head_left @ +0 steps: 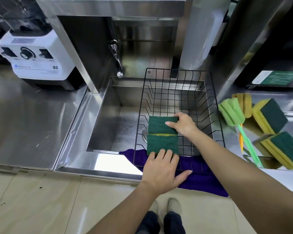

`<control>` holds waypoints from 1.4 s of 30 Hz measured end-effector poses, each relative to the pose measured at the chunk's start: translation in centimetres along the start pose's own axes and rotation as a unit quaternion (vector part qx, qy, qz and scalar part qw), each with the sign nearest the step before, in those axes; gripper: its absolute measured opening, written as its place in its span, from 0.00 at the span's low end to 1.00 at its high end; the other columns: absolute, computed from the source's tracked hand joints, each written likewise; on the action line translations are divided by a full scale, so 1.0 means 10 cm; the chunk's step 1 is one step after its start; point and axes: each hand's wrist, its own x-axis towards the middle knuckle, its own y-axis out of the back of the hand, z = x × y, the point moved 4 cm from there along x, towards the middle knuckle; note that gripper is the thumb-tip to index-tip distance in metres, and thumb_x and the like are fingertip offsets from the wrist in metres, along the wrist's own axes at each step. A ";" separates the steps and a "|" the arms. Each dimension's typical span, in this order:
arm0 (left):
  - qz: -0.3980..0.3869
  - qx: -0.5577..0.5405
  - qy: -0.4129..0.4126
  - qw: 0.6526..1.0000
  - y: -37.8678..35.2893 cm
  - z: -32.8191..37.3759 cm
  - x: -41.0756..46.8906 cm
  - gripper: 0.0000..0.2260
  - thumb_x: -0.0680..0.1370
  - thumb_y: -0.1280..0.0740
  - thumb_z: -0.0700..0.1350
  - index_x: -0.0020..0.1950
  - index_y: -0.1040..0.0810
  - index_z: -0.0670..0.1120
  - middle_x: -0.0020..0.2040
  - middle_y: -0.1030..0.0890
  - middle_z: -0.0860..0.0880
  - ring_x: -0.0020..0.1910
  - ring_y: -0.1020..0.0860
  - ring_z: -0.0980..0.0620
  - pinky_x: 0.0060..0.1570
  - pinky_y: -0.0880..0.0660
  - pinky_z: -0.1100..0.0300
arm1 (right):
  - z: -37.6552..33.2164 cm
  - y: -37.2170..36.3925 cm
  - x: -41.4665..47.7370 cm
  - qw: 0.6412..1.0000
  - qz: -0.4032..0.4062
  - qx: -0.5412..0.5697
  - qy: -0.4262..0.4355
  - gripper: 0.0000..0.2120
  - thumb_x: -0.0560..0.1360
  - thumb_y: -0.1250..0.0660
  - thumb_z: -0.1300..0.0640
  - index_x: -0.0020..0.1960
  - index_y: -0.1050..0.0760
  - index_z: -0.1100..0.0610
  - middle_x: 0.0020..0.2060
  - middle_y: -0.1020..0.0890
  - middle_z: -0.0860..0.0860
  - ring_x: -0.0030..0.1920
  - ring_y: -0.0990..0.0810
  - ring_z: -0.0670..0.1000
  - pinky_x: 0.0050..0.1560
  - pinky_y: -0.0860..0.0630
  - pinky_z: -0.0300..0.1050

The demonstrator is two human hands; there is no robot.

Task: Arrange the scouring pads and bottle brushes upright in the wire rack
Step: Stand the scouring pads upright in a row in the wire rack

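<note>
A black wire rack (179, 92) sits across the right half of the steel sink. Two green scouring pads lie in its front left part, edge to edge. My right hand (184, 124) grips the far pad (159, 124) by its right side. My left hand (161, 169) rests its fingers on the front edge of the near pad (161, 143). On the counter to the right lie two more yellow-and-green pads (272, 115) (284, 149) and two bottle brushes, one with a green sponge head (231, 112) and one yellow (243, 103).
A purple cloth (203, 179) lies under the rack's front edge. A tap spout (117, 63) hangs over the sink's back left. A white blender base (37, 56) stands on the left counter. A steel panel rises behind the right counter.
</note>
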 end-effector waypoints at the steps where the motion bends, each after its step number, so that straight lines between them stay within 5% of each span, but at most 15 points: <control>1: -0.001 -0.001 -0.003 1.000 0.00 0.00 0.00 0.25 0.77 0.45 0.64 0.45 0.22 0.44 0.40 0.22 0.47 0.39 0.25 0.47 0.36 0.29 0.53 | 0.00 0.01 -0.03 1.000 0.016 0.001 0.001 0.27 0.70 0.29 0.47 0.63 0.29 0.58 0.62 0.24 0.55 0.64 0.28 0.57 0.65 0.30 0.56; 7: -0.015 -0.009 -0.018 1.000 0.01 0.04 0.02 0.25 0.78 0.45 0.63 0.51 0.21 0.43 0.46 0.20 0.45 0.44 0.24 0.45 0.41 0.29 0.51 | 0.02 0.17 -0.22 0.996 0.076 -0.002 0.052 0.32 0.70 0.29 0.48 0.68 0.36 0.57 0.66 0.30 0.56 0.65 0.29 0.57 0.65 0.30 0.55; 12: -0.043 -0.014 -0.047 0.998 0.03 0.27 0.18 0.23 0.77 0.45 0.61 0.49 0.23 0.42 0.45 0.22 0.43 0.44 0.26 0.43 0.45 0.32 0.50 | 0.07 0.70 -0.38 0.983 0.160 0.013 0.090 0.25 0.73 0.33 0.52 0.67 0.34 0.59 0.61 0.27 0.56 0.61 0.26 0.57 0.62 0.28 0.54; 23: -0.098 -0.005 -0.104 0.990 -0.14 0.90 0.50 0.23 0.76 0.47 0.61 0.40 0.24 0.44 0.36 0.22 0.45 0.35 0.25 0.43 0.36 0.30 0.52 | 1.32 1.74 -0.90 0.935 0.343 -0.018 -0.093 0.23 0.72 0.32 0.54 0.65 0.29 0.60 0.61 0.25 0.61 0.63 0.28 0.62 0.62 0.33 0.56; 31: -0.093 -0.010 -0.119 0.988 -0.21 0.95 0.52 0.23 0.76 0.47 0.60 0.39 0.25 0.42 0.34 0.23 0.44 0.31 0.24 0.43 0.30 0.28 0.53 | 2.28 1.89 -1.23 0.911 0.301 -0.001 -0.281 0.34 0.72 0.34 0.43 0.69 0.40 0.59 0.66 0.29 0.62 0.66 0.31 0.64 0.65 0.36 0.57; 36: -0.100 -0.008 -0.113 0.989 -0.19 0.95 0.52 0.23 0.77 0.47 0.60 0.39 0.25 0.43 0.34 0.22 0.45 0.32 0.23 0.44 0.31 0.27 0.53 | 2.33 1.93 -1.21 0.905 0.313 0.050 -0.283 0.30 0.69 0.29 0.44 0.63 0.36 0.57 0.62 0.25 0.59 0.64 0.30 0.62 0.63 0.37 0.56; 42: -0.090 -0.012 -0.111 0.990 -0.19 0.94 0.51 0.23 0.76 0.47 0.60 0.38 0.25 0.43 0.34 0.22 0.45 0.32 0.23 0.44 0.31 0.27 0.53 | 2.27 1.89 -1.15 0.908 0.281 0.017 -0.311 0.39 0.62 0.24 0.41 0.64 0.35 0.60 0.62 0.31 0.61 0.64 0.33 0.61 0.65 0.36 0.57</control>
